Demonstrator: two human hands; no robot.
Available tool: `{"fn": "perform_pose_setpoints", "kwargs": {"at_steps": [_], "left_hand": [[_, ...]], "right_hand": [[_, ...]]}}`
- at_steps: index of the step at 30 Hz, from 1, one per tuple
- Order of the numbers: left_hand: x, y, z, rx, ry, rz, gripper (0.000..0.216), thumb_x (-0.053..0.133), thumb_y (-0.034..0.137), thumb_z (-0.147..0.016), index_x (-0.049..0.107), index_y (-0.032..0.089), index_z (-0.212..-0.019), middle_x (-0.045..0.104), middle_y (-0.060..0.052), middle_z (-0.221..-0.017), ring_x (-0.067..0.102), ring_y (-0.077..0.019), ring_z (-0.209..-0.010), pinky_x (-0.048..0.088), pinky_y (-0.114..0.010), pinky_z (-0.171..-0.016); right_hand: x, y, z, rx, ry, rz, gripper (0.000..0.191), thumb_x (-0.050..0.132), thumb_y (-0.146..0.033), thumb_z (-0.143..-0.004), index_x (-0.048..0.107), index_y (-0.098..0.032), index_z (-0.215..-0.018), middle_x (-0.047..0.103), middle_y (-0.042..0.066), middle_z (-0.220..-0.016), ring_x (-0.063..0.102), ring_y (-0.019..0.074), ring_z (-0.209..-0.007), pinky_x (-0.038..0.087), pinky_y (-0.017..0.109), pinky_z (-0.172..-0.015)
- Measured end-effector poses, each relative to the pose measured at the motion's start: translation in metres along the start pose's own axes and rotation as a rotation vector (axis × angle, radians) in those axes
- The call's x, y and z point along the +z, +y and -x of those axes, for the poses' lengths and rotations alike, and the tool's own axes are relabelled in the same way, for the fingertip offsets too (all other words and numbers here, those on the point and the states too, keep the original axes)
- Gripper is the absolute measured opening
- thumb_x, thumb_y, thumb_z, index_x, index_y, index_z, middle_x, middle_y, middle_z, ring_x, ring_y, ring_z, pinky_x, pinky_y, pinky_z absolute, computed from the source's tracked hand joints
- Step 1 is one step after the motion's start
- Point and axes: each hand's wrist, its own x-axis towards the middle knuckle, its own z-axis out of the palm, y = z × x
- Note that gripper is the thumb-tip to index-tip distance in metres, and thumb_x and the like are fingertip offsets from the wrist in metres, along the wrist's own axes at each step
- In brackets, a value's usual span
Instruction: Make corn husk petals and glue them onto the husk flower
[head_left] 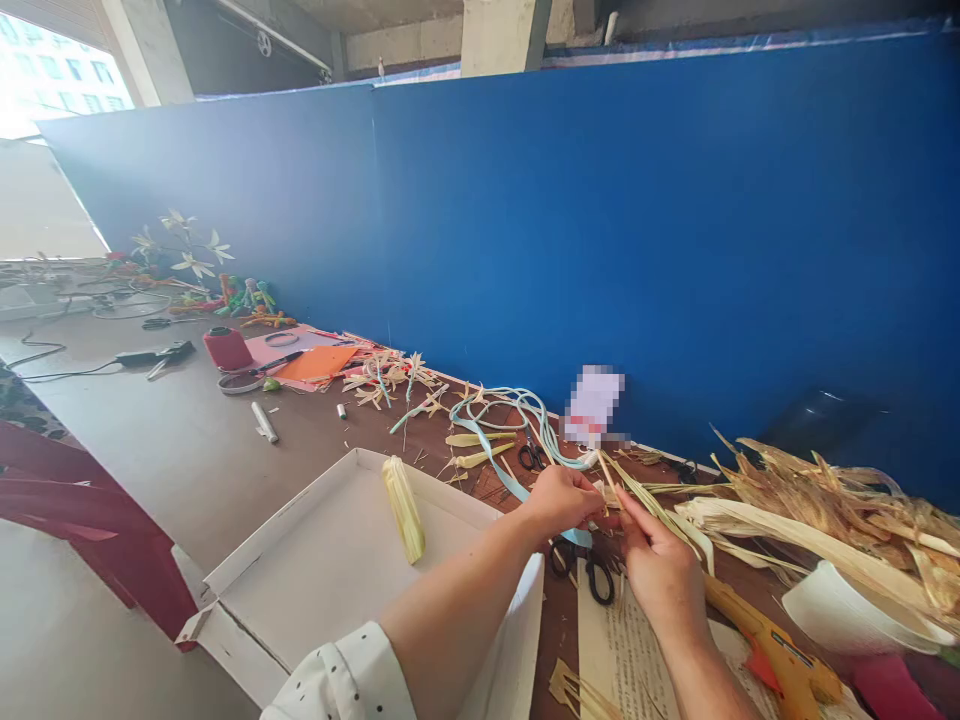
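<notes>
Here, at a cluttered brown worktable (187, 450), both forearms reach forward and meet. The left hand (562, 500) curls its fingers around a thin corn-husk strip (634, 490) and a pale blue ribbon (495, 460). The right hand (660, 565) pinches the same strip just beside it, above black scissors (596, 575).
</notes>
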Motion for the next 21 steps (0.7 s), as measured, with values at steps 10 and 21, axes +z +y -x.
{"fn": "perform_pose_setpoints", "kwargs": {"at_steps": [10, 21], "left_hand": [[-0.006, 0.007, 0.001, -0.065, 0.093, 0.182, 0.011, 0.059, 0.014, -0.068, 0.059, 0.011, -0.058, 0.055, 0.000, -0.053, 0.041, -0.0043, -0.039, 0.038, -0.018, -0.040], [-0.001, 0.005, 0.004, 0.030, 0.020, 0.196, 0.012, 0.060, 0.017, -0.070, 0.057, 0.012, -0.060, 0.051, 0.004, -0.050, 0.042, -0.0032, -0.038, 0.034, -0.016, -0.041]], "right_hand": [[-0.006, -0.008, 0.005, 0.271, -0.089, -0.659, 0.073, 0.070, -0.041, -0.069, 0.047, -0.026, -0.136, 0.068, 0.005, -0.080, 0.037, 0.0080, -0.049, 0.026, 0.020, -0.040], [0.011, 0.010, 0.004, 0.271, -0.250, -0.521, 0.059, 0.068, -0.044, -0.068, 0.061, -0.021, -0.122, 0.059, 0.000, -0.066, 0.039, 0.0097, -0.048, 0.030, 0.023, -0.042]]}}
